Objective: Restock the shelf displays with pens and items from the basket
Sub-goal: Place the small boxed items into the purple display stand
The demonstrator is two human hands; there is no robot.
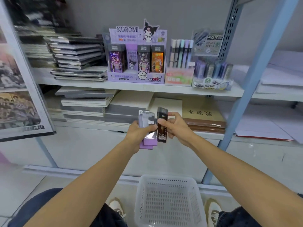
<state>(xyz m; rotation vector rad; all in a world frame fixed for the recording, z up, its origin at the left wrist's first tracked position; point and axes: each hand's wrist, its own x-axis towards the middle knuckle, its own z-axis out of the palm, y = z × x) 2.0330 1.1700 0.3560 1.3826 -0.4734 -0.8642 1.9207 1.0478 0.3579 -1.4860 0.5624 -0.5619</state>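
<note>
Several purple boxes (148, 143) sit clamped in the left grip (139, 133), fingers hiding their number, while the right grip (176, 126) pinches one dark box (162, 116), its print blurred.

Left hand (139, 134) is gripping a stack of purple packs (148, 141), possibly lead refills; right hand (177, 127) is pinching a dark pack (162, 128) just beside them. Kuromi display (136, 76) is standing at twelve o'clock, white basket (165, 177) sitting at six.
</note>
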